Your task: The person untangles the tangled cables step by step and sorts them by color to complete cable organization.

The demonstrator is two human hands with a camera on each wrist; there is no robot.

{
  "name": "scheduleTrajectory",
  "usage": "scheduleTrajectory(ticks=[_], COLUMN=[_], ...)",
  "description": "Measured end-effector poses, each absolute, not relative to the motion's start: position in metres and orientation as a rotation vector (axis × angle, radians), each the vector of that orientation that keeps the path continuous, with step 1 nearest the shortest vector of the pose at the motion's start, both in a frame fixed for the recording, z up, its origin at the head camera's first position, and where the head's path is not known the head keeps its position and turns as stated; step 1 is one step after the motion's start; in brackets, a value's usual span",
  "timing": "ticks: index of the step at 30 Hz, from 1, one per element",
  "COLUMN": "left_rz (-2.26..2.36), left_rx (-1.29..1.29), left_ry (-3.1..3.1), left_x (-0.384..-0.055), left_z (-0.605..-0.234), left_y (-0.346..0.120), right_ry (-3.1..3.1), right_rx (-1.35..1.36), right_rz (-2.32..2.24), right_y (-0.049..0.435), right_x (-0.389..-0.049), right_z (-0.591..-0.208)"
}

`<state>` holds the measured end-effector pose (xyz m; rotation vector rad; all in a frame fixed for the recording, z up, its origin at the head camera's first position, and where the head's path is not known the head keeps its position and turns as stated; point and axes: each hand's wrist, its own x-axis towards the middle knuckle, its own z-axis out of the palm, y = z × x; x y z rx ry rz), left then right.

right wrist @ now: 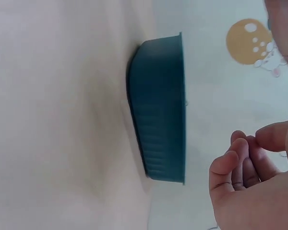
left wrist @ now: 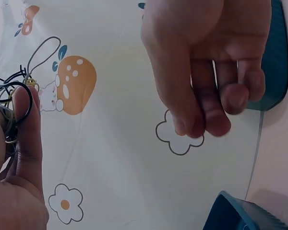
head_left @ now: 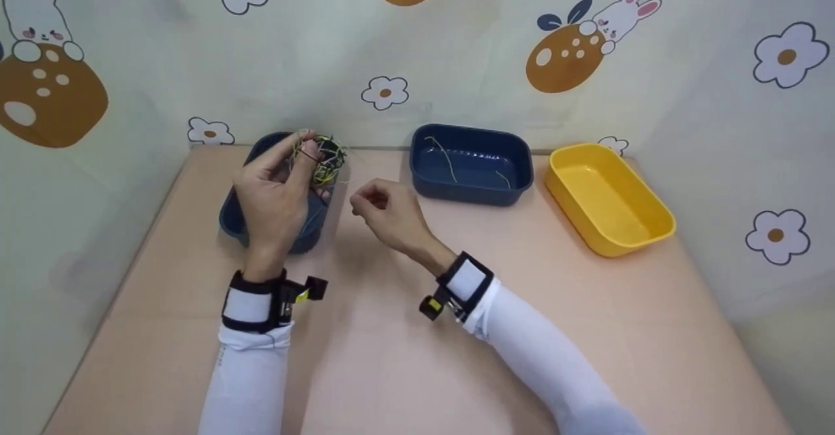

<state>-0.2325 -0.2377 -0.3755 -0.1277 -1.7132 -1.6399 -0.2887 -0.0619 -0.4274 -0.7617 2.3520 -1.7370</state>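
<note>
My left hand (head_left: 274, 190) holds up a tangle of thin yellow-green and dark strands (head_left: 328, 161) above the left dark blue bin (head_left: 235, 216), pinching it between thumb and fingers. Loose ends stick out of the tangle toward the right. In the left wrist view, black and pale loops (left wrist: 9, 98) stand out around the fingertips. My right hand (head_left: 394, 216) is just right of the tangle, thumb tip against curled fingers; no strand shows between them in the right wrist view. Part of the left bin is hidden behind the left hand.
A second dark blue bin (head_left: 456, 192) stands at the back middle with a long pale strand (head_left: 443, 158) and a short strand (head_left: 502, 179) inside. To its right is a yellow bin (head_left: 607, 200), set at an angle. A patterned cloth wall (head_left: 313, 44) rises behind the table (head_left: 391, 357).
</note>
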Motion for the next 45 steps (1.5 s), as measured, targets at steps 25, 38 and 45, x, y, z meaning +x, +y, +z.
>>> scheduleTrajectory(ticks=[25, 38, 45], left_rz=[-1.694, -1.715, -1.718], left_rx=[-0.464, -0.505, -0.516], left_ry=[-1.786, -1.766, -1.736], left_x=[-0.22, -0.225, -0.23], left_z=[-0.379, -0.379, -0.377], left_y=[-0.168, -0.155, -0.154], right_ry=[1.783, 1.911, 1.626], right_rx=[-0.803, -0.833, -0.854], right_rz=[-2.227, -2.157, -2.346], right_y=[0.056, 0.073, 0.079], right_x=[-0.243, -0.24, -0.24], right_z=[-0.377, -0.369, -0.371])
